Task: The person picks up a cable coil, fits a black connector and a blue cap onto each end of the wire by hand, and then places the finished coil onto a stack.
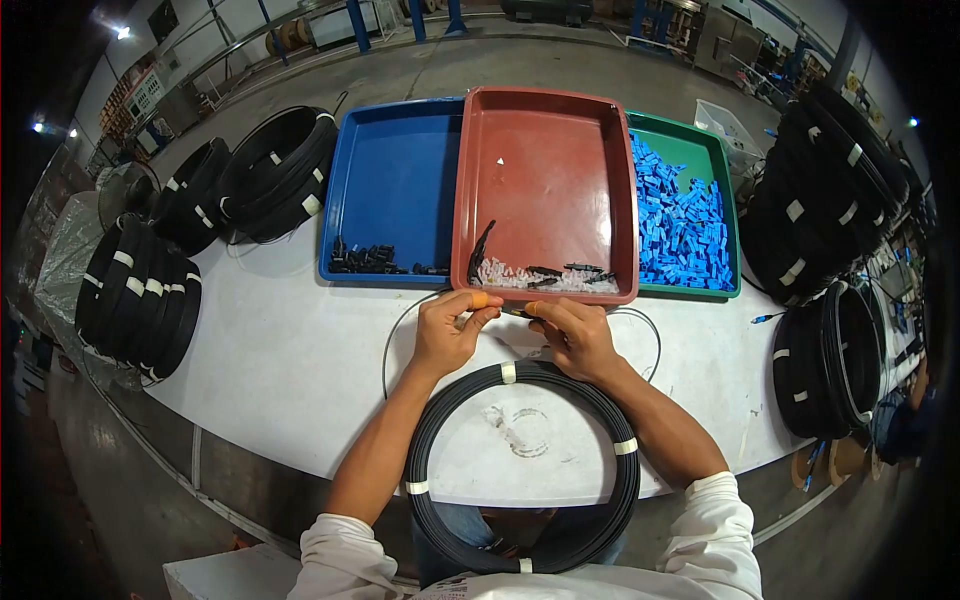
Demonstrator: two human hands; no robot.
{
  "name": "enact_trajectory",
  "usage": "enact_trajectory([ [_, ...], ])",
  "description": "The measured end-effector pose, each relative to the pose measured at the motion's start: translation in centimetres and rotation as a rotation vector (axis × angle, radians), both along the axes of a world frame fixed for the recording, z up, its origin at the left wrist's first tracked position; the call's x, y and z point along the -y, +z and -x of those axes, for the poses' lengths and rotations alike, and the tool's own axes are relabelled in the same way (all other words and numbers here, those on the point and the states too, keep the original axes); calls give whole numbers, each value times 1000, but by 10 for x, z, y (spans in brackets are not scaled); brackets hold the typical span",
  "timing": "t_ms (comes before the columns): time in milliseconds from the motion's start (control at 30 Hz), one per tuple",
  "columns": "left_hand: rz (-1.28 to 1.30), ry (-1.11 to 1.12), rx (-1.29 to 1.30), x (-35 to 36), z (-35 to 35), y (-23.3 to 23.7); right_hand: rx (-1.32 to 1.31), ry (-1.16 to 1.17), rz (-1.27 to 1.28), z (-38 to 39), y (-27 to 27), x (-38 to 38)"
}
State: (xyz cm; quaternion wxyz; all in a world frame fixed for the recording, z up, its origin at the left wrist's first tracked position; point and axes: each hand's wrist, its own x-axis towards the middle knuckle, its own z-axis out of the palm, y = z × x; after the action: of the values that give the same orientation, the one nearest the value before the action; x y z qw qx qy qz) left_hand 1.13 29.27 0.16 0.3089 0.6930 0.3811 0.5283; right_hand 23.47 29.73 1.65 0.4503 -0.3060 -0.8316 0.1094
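My left hand (449, 332) is closed in a pinch just in front of the red tray (545, 296), with an orange cover on a finger. Opposite it, my right hand (580, 340) is also pinched, with orange on its fingertips. A thin black cable (387, 350) curves up to the left hand, and another stretch of black cable (657, 340) arcs to the right hand. A small dark piece (516, 312) shows between the fingertips; its details are hidden. Below the hands, a coil of black cable (421, 440) bound with white tape overhangs the table's near edge.
Black parts lie in the blue tray (400, 190); the red one holds small clear pieces (510, 275) and black parts. Blue connectors (680, 220) fill much of the green tray (733, 250). Taped cable coils stand left (140, 300) and right (825, 360) on the white table (270, 370).
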Motion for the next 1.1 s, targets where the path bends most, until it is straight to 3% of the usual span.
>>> enact_trajectory([
  [400, -58, 90, -100, 5, -2, 4, 37, 0, -93, 0, -4, -2],
  [467, 24, 49, 55, 4, -4, -2, 27, 12, -54, -1, -2, 0],
  [700, 46, 20, 100, 4, -4, -3, -1, 44, -67, -1, -3, -2],
  [767, -44, 54, -15, 4, -3, -1, 23, 43, -68, -1, -4, -2],
  [1100, -55, 88, -102, 3, -4, -4, 29, 21, -28, 0, -2, 0],
])
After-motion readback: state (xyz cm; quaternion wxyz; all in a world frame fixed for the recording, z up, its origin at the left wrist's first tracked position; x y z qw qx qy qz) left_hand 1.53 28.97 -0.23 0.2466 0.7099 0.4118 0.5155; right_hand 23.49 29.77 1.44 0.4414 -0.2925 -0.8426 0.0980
